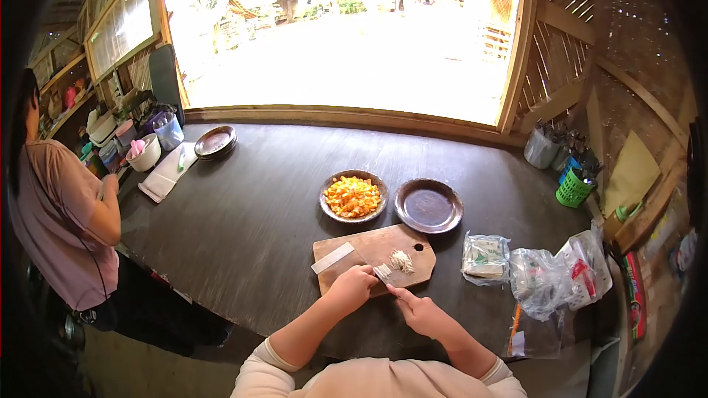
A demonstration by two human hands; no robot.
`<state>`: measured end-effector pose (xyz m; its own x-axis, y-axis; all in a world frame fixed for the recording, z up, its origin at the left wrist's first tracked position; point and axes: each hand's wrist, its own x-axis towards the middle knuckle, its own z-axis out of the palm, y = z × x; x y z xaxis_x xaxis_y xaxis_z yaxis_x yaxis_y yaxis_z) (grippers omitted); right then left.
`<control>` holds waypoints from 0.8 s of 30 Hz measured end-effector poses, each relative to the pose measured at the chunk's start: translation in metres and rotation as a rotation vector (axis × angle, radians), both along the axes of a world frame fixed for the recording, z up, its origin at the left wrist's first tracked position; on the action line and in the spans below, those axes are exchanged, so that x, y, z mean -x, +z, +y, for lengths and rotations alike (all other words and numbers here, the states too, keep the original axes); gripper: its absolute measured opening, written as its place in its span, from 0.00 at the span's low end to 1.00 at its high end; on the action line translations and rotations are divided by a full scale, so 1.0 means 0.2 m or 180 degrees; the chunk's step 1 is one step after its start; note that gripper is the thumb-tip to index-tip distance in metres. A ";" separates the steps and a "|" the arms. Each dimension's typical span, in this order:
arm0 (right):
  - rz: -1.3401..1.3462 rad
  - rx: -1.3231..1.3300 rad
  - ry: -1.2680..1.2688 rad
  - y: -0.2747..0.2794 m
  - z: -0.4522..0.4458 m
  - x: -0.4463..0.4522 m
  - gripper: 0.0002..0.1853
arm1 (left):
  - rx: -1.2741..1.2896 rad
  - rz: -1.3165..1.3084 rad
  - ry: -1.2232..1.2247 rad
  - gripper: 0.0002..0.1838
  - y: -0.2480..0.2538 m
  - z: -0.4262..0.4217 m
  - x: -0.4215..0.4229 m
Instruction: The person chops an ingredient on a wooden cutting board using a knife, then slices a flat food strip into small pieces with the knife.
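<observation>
Two hands meet at the near edge of the board (346, 245): your left hand (352, 287) has its fingers bent close together by a small batch of white bits (382, 271), and your right hand (414, 312) is curled with thumb and forefinger reaching toward the same spot. Whether your left pinches a bit, or what your right grips, you cannot tell from here.

The bits are on the board's right half, just beside a loose pale heap (402, 262) of finely cut pieces. That heap looks done; the batch by your fingers seems the part left, and all of it is on the board rather than in a dish. A pale strip (333, 258) on the left half is too plain to identify.

Beyond the board, orange pieces (352, 196) fill a bowl (354, 219), seemingly finished, and a dark plate (429, 206) is just right of it. To your right on the dark table (258, 184) are a wrapped pack (485, 258) and a plastic bag (535, 280); farther back, a green basket (574, 191). Stacked plates (215, 141) sit far left, near a person (70, 214) standing. Ahead, a wooden-framed window opening (339, 59) lets in glaring daylight.
</observation>
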<state>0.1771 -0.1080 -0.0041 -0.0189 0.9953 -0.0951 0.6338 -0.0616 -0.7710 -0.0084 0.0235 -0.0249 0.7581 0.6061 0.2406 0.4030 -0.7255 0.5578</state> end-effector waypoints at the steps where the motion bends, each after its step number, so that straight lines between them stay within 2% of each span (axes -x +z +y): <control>1: 0.0276 -0.0092 0.0046 0.01 0.00 0.00 0.22 | -0.0004 0.0004 0.0001 0.10 -0.01 0.00 0.00; 5: 0.0362 0.0455 -0.0021 0.10 -0.03 -0.01 0.22 | -0.0017 -0.0006 0.0032 0.10 -0.02 0.00 0.00; 8: 0.0365 0.0401 -0.0023 0.07 -0.01 0.00 0.22 | -0.0035 0.0026 0.0047 0.09 -0.01 0.00 0.01; 10: -0.0149 0.0218 -0.0008 0.03 0.01 0.02 0.22 | -0.0024 0.0030 0.0043 0.09 -0.01 -0.01 0.00; 14: 0.0099 0.0170 0.0016 0.05 0.00 0.00 0.22 | 0.0011 0.0138 0.0064 0.10 0.00 -0.02 0.00; 16: 0.0401 0.0509 -0.0040 0.11 -0.02 -0.02 0.22 | -0.0042 0.0101 0.0124 0.10 0.01 -0.02 0.00; 21: 0.0302 0.0418 0.0017 0.08 -0.02 0.00 0.22 | -0.0027 0.0074 0.0113 0.11 0.00 -0.01 0.01; 24: -0.0168 0.0121 0.0050 0.01 -0.01 0.01 0.23 | 0.0123 0.0127 0.0036 0.10 -0.01 0.00 0.00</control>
<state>0.1743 -0.1104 -0.0031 -0.0283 0.9906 -0.1342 0.6746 -0.0801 -0.7338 -0.0090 0.0230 -0.0263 0.7597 0.6229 0.1865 0.4335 -0.6990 0.5687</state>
